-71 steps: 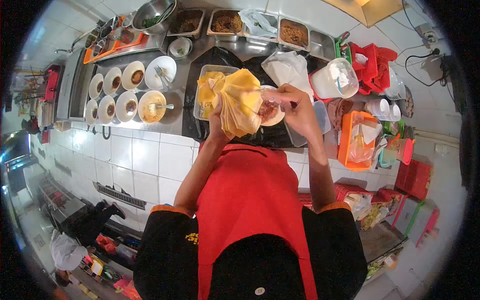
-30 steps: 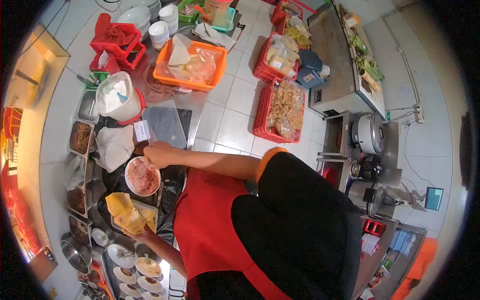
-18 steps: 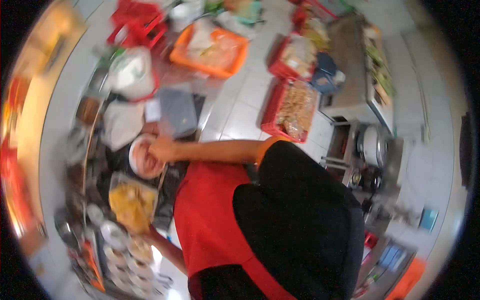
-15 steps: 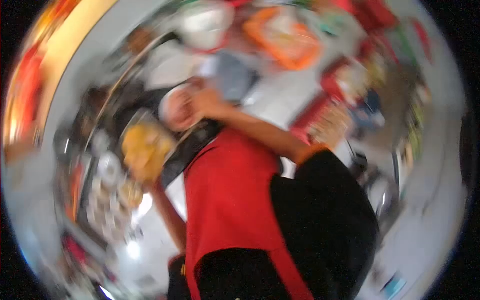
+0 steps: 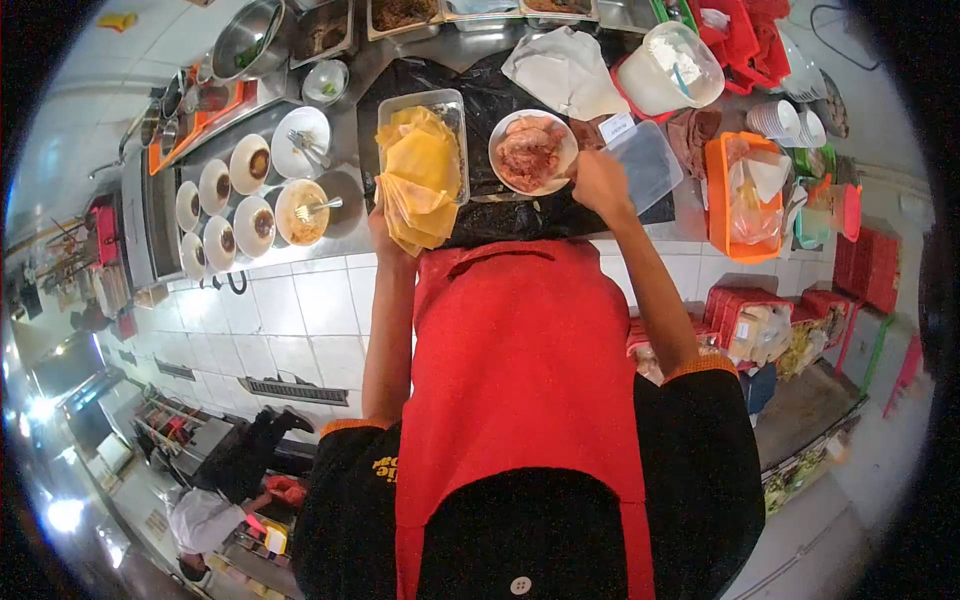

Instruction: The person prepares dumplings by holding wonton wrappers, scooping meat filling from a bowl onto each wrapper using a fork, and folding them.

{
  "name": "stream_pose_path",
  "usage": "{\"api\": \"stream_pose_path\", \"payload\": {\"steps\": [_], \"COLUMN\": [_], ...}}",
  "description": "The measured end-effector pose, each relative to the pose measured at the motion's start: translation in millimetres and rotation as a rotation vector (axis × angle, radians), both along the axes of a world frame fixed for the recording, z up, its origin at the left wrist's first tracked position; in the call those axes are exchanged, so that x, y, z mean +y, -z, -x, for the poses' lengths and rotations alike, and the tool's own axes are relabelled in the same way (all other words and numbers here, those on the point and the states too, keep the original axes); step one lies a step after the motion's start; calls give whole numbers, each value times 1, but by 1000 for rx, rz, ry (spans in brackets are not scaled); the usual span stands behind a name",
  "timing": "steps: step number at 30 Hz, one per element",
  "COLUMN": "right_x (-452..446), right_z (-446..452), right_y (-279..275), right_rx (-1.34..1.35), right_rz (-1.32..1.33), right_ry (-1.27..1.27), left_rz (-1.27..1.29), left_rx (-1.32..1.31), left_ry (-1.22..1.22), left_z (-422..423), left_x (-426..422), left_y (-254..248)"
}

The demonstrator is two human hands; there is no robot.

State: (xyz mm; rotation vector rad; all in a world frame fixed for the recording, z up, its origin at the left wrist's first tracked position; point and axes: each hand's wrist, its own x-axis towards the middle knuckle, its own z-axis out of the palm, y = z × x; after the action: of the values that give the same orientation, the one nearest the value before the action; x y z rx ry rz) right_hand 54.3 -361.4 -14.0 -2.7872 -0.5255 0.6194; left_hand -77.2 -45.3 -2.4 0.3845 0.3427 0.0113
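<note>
A fanned stack of yellow wrappers (image 5: 418,205) rests in my left hand (image 5: 384,232), whose fingers are mostly under it. The stack overlaps the front of a clear rectangular tray (image 5: 461,120) that holds more yellow sheets. My right hand (image 5: 601,184) is closed at the right edge of a white bowl (image 5: 497,128) of pinkish minced meat (image 5: 530,155); what its fingers hold, if anything, is hidden. Just right of this hand lie a clear lid (image 5: 645,165) and a white label (image 5: 616,127).
Sauce bowls (image 5: 251,228) and fork plates stand at left. White paper (image 5: 565,72), a white powder tub (image 5: 668,78) and an orange basket (image 5: 742,245) are at back and right. Metal food trays (image 5: 403,15) line the back. Another person (image 5: 205,520) is at lower left.
The view has swung round from the blurred, tilted frames to face the counter again. My left hand still has the wrappers at the tray, and my right hand stays beside the meat bowl.
</note>
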Motion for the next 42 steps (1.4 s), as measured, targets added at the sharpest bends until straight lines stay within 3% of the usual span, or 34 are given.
{"api": "stream_pose_path", "payload": {"steps": [1, 3, 5, 8, 10, 11, 12, 13, 14, 16, 18, 20, 24, 28, 29, 31, 32, 33, 36, 38, 39, 41, 42], "right_x": [1, 7, 6, 15, 5, -8, 20, -1, 1, -3, -5, -12, -6, 16, 7, 6, 6, 0, -26, -34, -41, -58, -57], "right_z": [0, -4, -2, -6, -6, -8, -1, -4, -8, -11, -18, -18, -22, -13, -16, -13, -17, -22, -25, -36, -44, -52, -50], "right_y": [12, 45, 30, -20, 6, 32, -12, 20, 14, 4, 6, 25, -6, -8, 23, 12, -9, 2, -36, -46, -42, -34, -37], "right_rx": [-1, -259, -226, -41, -242, -284, -23, -203, -97, -135, -85, -98, 46, -10, -58, -195, -170, -142, -171, -88, -85, 236, 238], "right_rz": [3, 44, -25, 111, -95, -14, -20, -133, 71, 47, -133, -139, -59, -178, -80, -103, 23, 94, 106, -164, -164, -562, -567], "right_ry": [-10, 13, -156, -164, -147, -200, -16, -183, -155, -193, -108, -165, -271, -198, -257, -284, -373, -285, -197, -172, -171, -76, -81], "left_rz": [20, 41, 1, -123, -127, -89, -38, 31, 100, 96, 254, 257, 341, 155, 51, -102, -159, -184, -36, 100, 91, 84, 73], "left_rx": [-5, -17, 37, 44, 38, 33, 38, 29, 19, 111, 68, 19, 17, -71, -68, -65, -77, -84, 53, 5, -30, -14, -7], "left_ry": [-9, -31, -62, -117, -121, -115, -125, -169, -214, -245, -242, -229, -179, -151, -137, -127, -120, -110, -85, -37, -8, 32, 69], "left_z": [2, 6, 21, 36, 36, 28, 22, 18, 14, 10, 3, 8, 5, 19, 30, 39, 34, 28, 10, 4, 2, -2, -7], "left_x": [-2, -7, -4, -6, -13, -19, -22, -27, -31, -35, -35, -38, -38, -40, -34, -21, -19, -20, -43, -44, -47, -58, -62], "left_y": [1, 7, 29, 59, 75, 84, 89, 68, 46, 0, 27, 21, 32, 55, 58, 61, 58, 55, 15, 11, 10, 2, -1]}}
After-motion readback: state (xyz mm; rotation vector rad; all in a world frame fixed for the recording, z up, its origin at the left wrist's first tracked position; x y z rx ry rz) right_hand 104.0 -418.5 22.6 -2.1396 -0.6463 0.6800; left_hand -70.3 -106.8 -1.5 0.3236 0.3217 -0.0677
